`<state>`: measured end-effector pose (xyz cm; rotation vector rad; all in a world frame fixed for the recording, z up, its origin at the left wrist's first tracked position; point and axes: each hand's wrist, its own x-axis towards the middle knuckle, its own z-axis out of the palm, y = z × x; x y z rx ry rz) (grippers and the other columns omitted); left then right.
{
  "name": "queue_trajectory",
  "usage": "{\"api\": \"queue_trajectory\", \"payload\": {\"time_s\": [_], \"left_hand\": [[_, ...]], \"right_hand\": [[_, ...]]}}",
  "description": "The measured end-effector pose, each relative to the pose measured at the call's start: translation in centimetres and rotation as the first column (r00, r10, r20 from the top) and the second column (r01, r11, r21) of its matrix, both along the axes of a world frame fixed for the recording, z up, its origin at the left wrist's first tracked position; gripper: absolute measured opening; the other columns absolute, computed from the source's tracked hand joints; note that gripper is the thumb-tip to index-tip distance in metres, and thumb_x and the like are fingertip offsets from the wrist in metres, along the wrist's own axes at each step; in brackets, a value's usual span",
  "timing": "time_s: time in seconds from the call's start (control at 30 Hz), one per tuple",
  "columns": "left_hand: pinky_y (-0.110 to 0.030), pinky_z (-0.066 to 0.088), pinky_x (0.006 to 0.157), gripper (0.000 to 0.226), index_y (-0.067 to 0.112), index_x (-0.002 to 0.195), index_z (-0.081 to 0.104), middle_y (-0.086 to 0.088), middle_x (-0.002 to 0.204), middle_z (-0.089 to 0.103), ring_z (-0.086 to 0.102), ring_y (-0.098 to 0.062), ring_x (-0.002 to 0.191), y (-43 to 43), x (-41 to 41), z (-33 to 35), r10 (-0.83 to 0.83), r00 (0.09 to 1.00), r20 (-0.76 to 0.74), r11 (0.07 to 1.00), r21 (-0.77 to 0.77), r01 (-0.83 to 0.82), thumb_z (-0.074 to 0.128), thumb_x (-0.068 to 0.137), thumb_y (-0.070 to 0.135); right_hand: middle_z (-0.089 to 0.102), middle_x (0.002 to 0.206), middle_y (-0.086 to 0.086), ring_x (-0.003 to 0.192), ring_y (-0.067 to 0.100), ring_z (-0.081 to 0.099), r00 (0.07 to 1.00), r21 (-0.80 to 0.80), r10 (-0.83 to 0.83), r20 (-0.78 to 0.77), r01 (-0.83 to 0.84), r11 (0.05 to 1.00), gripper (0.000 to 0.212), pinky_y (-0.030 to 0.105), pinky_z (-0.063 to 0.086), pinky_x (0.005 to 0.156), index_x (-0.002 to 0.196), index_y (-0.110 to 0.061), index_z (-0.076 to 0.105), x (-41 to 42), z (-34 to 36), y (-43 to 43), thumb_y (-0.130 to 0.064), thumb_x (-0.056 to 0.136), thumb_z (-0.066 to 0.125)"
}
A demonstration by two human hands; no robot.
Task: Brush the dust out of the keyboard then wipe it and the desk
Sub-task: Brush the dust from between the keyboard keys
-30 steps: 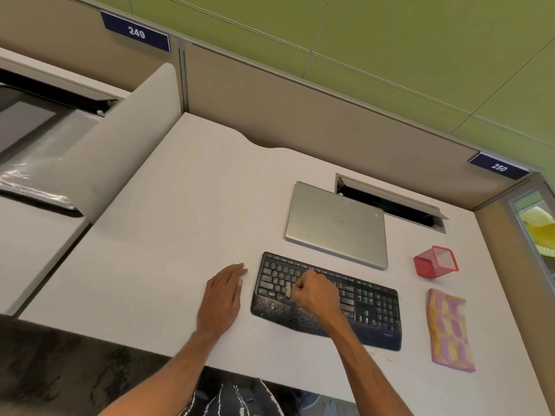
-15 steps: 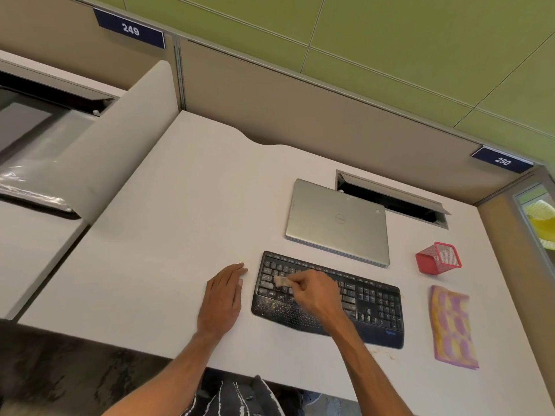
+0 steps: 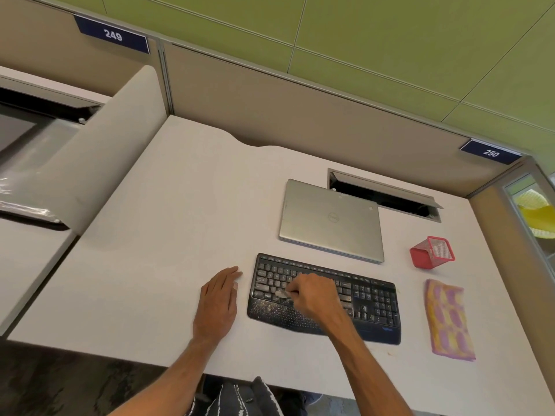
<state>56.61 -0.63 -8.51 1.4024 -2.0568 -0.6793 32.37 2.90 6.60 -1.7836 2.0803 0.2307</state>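
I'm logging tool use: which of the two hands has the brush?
The right hand grips the brush on the left keys of the keyboard; the left hand lies flat on the desk beside it, holding nothing.

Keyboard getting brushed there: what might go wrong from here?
1. The left hand lies flat on the desk beside the keyboard, not holding it, so strokes of the brush in the right hand might shove it.
2. The dust speckling its front edge could get swept onto the desk or back among the keys.
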Motion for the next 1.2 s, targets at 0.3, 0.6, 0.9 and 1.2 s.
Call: {"api": "queue_trajectory", "payload": {"time_s": [0.3,0.6,0.9,1.2], "left_hand": [[-0.025,0.029,0.125,0.041,0.031,0.150,0.059,0.019,0.157,0.053,0.043,-0.001,0.150,-0.1,0.0,0.0,-0.002,1.000,0.020,1.000,0.018,0.002,0.036,0.116,0.030],[-0.024,0.028,0.125,0.041,0.030,0.149,0.060,0.017,0.157,0.054,0.045,-0.003,0.149,0.0,0.1,0.3,-0.004,1.000,0.010,1.000,0.019,0.004,0.036,0.116,0.030],[-0.032,0.036,0.123,0.041,0.030,0.148,0.060,0.018,0.156,0.055,0.047,-0.003,0.148,0.0,-0.1,0.4,-0.003,1.000,-0.004,1.000,0.015,0.004,0.036,0.116,0.031],[-0.031,0.034,0.124,0.042,0.030,0.150,0.060,0.018,0.156,0.054,0.045,-0.003,0.149,0.1,0.0,0.3,-0.012,1.000,0.012,1.000,0.027,0.011,0.034,0.116,0.032]], "right_hand": [[0.067,0.067,-0.016,0.051,-0.001,0.052,0.988,-0.085,-0.152,-0.010,0.151,0.985,0.021,0.021,0.047,0.056,0.095,-0.031,0.076,-1.8,0.8,0.4,-0.035,0.103,0.058],[0.073,0.079,-0.019,0.051,-0.001,0.055,0.967,0.060,-0.245,0.067,0.241,0.969,0.017,0.016,0.040,0.051,0.084,-0.028,0.076,-1.2,0.0,0.8,-0.022,0.093,0.064],[0.074,0.077,-0.013,0.049,0.003,0.054,0.945,0.048,-0.315,0.085,0.312,0.949,0.016,0.024,0.055,0.055,0.087,-0.023,0.079,-0.8,-0.7,1.1,-0.021,0.094,0.064],[0.070,0.070,-0.013,0.052,0.002,0.059,0.923,-0.039,-0.376,0.081,0.380,0.924,0.014,0.021,0.051,0.051,0.093,-0.024,0.079,-1.1,-0.6,0.9,-0.025,0.096,0.065]]}}
